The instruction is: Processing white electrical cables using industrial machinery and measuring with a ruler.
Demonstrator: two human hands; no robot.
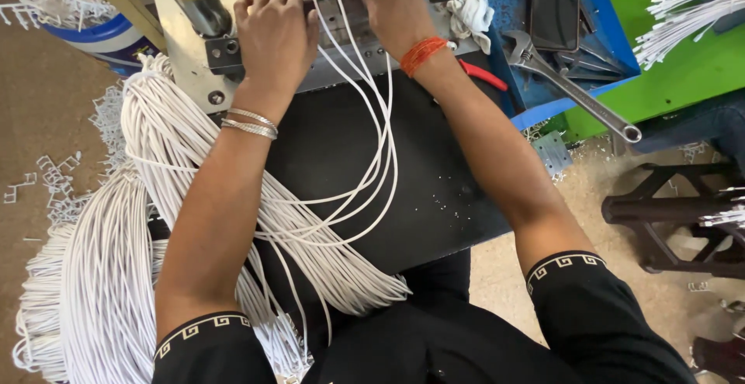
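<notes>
Several thin white cords (365, 159) loop from the metal press (341, 50) across your black lap mat (434, 182); both hands, left (275, 38) and right (396, 11), press cord ends there, fingers flat, narrow. Blue tub (109, 38) left of the press holds white offcuts.

No packages, labels, signs, screens visible

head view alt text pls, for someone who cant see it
Seen from above, a person's left hand and right hand press white cables into a metal machine at a black table. A big bundle of white cables hangs at left; an adjustable wrench lies at right.
</notes>
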